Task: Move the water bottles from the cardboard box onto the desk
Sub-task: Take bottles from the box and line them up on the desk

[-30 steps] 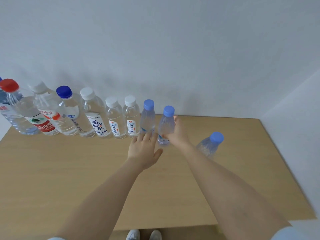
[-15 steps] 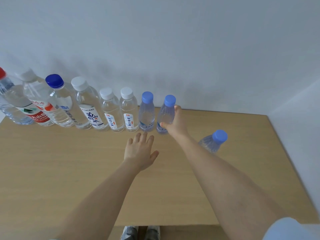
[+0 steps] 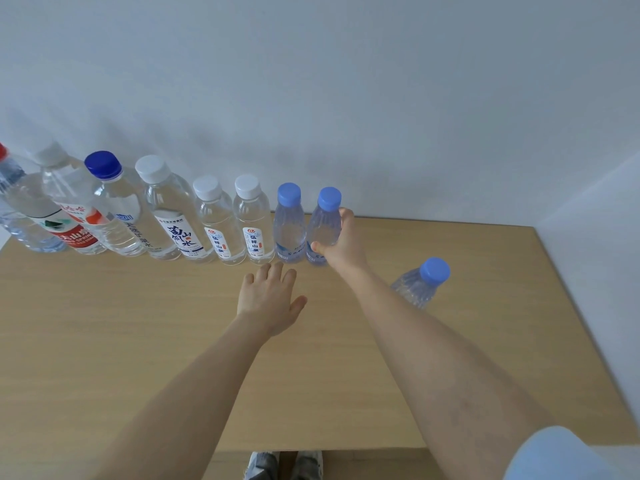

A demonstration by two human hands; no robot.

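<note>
Head view: a blue-capped bottle [image 3: 323, 223] is gripped around its body by the right hand [image 3: 341, 247] and stood on the desk [image 3: 138, 341], closing a row [image 3: 214, 220] of at least 7 others along the wall [image 3: 346, 98]. 1 stray bottle [image 3: 420, 285] stands farther from the wall, unaligned. The left hand [image 3: 268, 299] is spread flat, empty. No box is seen, so the remainder cannot be judged.

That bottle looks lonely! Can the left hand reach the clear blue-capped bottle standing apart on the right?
Probably not directly: the right forearm lies between the left hand and that clear plastic light-blue-capped bottle.
</note>
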